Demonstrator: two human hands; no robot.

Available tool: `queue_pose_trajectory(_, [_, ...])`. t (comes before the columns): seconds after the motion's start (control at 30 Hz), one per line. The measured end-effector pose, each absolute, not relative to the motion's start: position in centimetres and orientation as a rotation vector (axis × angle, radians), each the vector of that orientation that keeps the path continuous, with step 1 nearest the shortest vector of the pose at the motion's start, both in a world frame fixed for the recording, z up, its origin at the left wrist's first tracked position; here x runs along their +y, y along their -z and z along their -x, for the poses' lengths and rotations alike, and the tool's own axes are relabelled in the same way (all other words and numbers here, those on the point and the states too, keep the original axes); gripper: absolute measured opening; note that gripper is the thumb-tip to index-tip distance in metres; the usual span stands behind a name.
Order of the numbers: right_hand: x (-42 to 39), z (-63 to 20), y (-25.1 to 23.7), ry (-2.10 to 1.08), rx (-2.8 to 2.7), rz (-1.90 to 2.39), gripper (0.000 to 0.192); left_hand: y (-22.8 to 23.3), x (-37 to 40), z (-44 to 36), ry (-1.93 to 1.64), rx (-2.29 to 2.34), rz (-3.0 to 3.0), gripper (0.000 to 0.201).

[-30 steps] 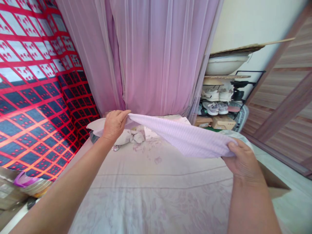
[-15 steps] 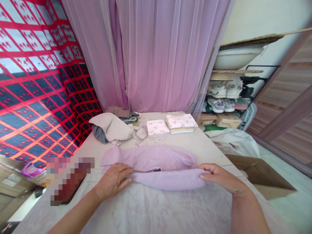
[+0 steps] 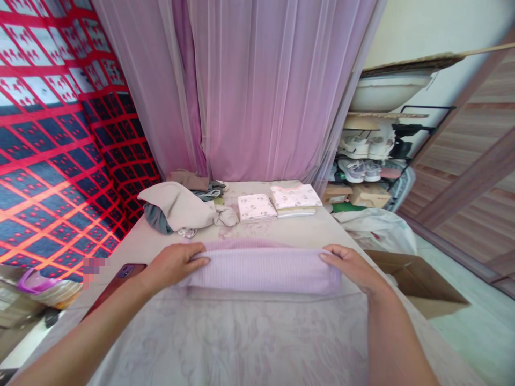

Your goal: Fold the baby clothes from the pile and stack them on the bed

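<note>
Between near and far edges of the bed (image 3: 249,343): lilac garment (image 3: 261,272) | left hand (image 3: 173,264), right hand (image 3: 352,264) pinching its upper edge | step: apparently folding | next: calls for level lowering

"Wearer's body, quick. Hands?"

"Left hand (image 3: 173,265), right hand (image 3: 354,268). Both ungloved."

"Thumbs?"

"Left thumb (image 3: 199,262), right thumb (image 3: 330,260): rounded tips. Nails too small to read."

"Wrists?"

"Left wrist (image 3: 148,284), right wrist (image 3: 376,294): bare, both narrower than the arm behind."

"Forearms?"

"Left forearm (image 3: 92,324), right forearm (image 3: 394,343): bare down to the bottom of the view, smooth outline, tapering toward the wrist. Fine skin detail blurred."
</note>
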State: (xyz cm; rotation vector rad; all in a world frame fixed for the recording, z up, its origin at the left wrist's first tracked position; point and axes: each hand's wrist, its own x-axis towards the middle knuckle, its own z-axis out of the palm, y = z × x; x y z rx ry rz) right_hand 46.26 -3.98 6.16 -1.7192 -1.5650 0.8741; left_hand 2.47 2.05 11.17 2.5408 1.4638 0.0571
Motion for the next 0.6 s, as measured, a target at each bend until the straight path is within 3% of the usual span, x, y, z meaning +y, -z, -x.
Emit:
queue_pose_trajectory(0.1, [-0.7, -44.3, -5.1, -0.578, -1.723, 2.022, 0.020, -10.3, 6.8, -2.9, 0.070, 1.491, -2.579, 0.024])
queue_pose_trajectory(0.2, [1.3, -42.9, -4.1, -0.401, -1.805, 2.316, 0.023, -8.7, 9.8, -3.4, 0.229, 1.568, -2.519, 0.020])
queue_pose_trajectory(0.4, [2.1, -42.6, -3.9, -0.447, -1.985, 2.501, 0.026, -6.5, 11.3, -3.2, 0.371, 1.642, -2.404, 0.031])
queue_pose_trajectory(0.6, [1.5, -43.9, -5.9, -0.441, -2.055, 2.305, 0.012, -6.0, 11.2, -2.9, 0.375, 1.611, -2.374, 0.010])
